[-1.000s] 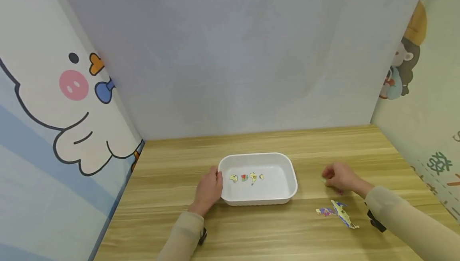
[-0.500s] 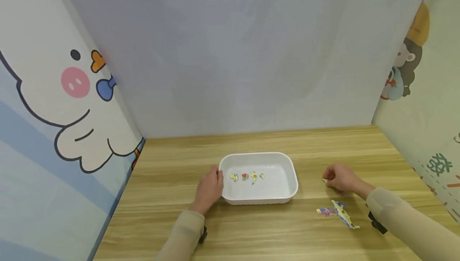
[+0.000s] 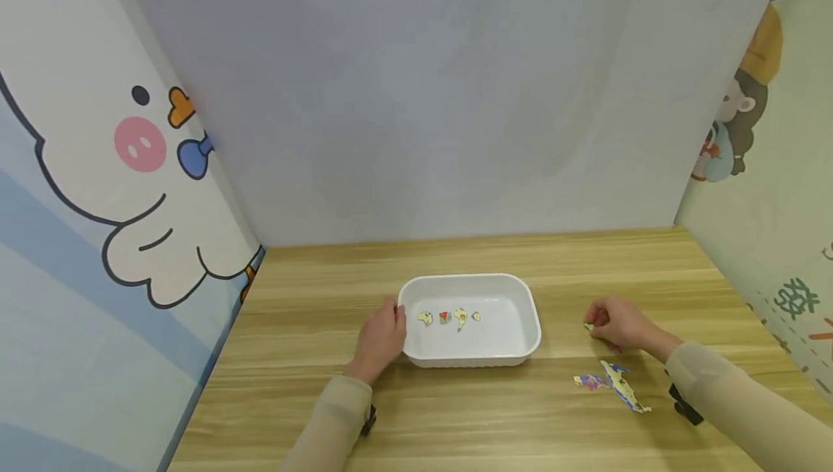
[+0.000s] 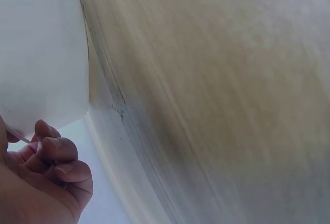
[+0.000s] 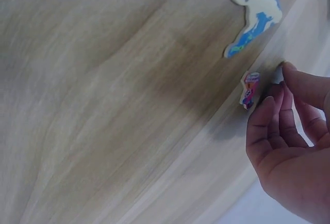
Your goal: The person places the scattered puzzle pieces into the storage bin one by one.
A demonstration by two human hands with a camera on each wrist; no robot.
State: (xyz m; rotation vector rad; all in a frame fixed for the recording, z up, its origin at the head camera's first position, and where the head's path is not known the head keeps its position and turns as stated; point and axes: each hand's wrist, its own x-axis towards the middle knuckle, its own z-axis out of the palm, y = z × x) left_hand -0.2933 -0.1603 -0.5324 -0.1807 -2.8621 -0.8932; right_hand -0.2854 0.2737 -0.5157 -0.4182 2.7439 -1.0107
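Observation:
My left hand (image 3: 380, 338) grips the left wall of a white rectangular tray (image 3: 471, 361), thumb at the rim. Inside the tray lie several small flat printed pieces, mostly pale yellow, one with red (image 3: 445, 317). To the right of the tray my right hand (image 3: 618, 322) is low over the table, thumb and fingers pinching a small pale yellow flat piece (image 3: 588, 327), mostly hidden by the fingertips. In the right wrist view a pink and purple piece (image 5: 250, 90) lies on the table close by the fingers.
Nearer the front, a larger pale yellow piece with blue edges (image 3: 623, 387) lies next to a multicoloured piece (image 3: 590, 382) on the wood-grain table (image 3: 481, 428). A grey-white backdrop (image 3: 455, 96) closes the back, and printed cartoon panels stand left and right.
The head view has shifted slightly. My left hand keeps its grip on the tray. The right hand has barely moved; a pink bit seen below it a second ago is now hidden.

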